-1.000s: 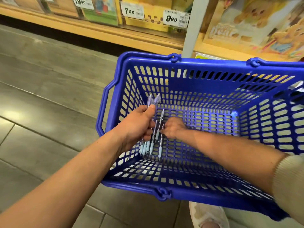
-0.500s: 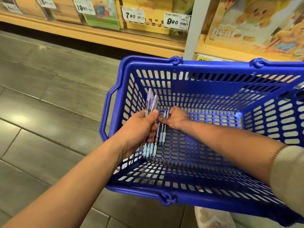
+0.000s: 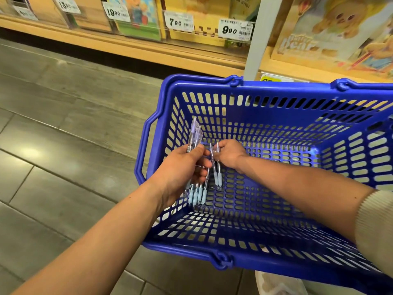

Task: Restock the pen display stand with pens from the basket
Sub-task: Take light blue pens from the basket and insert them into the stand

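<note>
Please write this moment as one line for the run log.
stage: collecting pens | left hand: holds pen bundle | right hand: pinches two pens | place: inside blue basket

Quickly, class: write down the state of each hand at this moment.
Left hand: closed round a bundle of pens.
Right hand: pinching two pens near their tops.
</note>
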Available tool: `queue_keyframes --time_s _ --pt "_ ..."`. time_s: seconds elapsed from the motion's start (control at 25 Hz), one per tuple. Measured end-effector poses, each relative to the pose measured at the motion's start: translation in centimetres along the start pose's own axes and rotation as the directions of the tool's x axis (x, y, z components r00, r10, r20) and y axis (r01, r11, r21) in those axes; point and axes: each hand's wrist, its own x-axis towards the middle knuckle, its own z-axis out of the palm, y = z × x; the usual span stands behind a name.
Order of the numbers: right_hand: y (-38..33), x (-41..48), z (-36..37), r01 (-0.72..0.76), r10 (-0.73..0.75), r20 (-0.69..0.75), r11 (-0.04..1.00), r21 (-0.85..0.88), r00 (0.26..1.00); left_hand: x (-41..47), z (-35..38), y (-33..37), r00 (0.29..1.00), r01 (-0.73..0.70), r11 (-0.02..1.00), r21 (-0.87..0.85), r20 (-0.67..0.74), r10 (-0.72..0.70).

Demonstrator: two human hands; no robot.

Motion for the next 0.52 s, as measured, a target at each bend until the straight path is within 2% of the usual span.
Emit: queue_keyframes --time_s 0.12,0.24,0.28,0.36,0.44,0.52 --pt "-0.4 -1.0 -1.9 0.039 -0.057 0.077 0.975 0.221 0.995 0.8 0.1 -0.3 0.992 -0.036 0.998 -0.055 -0.121 0.029" --pt "-1.9 -3.0 -4.7 0.029 -0.153 0.243 0.894 0.447 0.958 1.4 0.8 -0.5 0.974 -0.038 0.998 0.055 -0.220 0.049" --pt "-2.3 -3.7 -5.5 0.015 -0.186 0.293 0.865 0.501 0.938 1.4 1.1 -0.4 0.977 -0.020 0.998 0.066 -0.210 0.033" --pt "-2.9 -5.0 -6.8 -0.020 -0.232 0.342 0.801 0.598 0.910 1.3 1.8 -0.1 0.994 0.051 0.999 0.001 -0.100 -0.051" --pt "-3.1 -6.1 -7.3 -0.024 -0.258 0.330 0.754 0.656 0.908 0.9 2.4 0.2 0.993 0.116 0.992 -0.051 0.038 -0.114" --pt "-2.9 -6.9 -7.4 -0.010 -0.252 0.304 0.755 0.656 0.919 0.7 3.1 0.3 0.990 0.106 0.994 -0.005 0.094 -0.105"
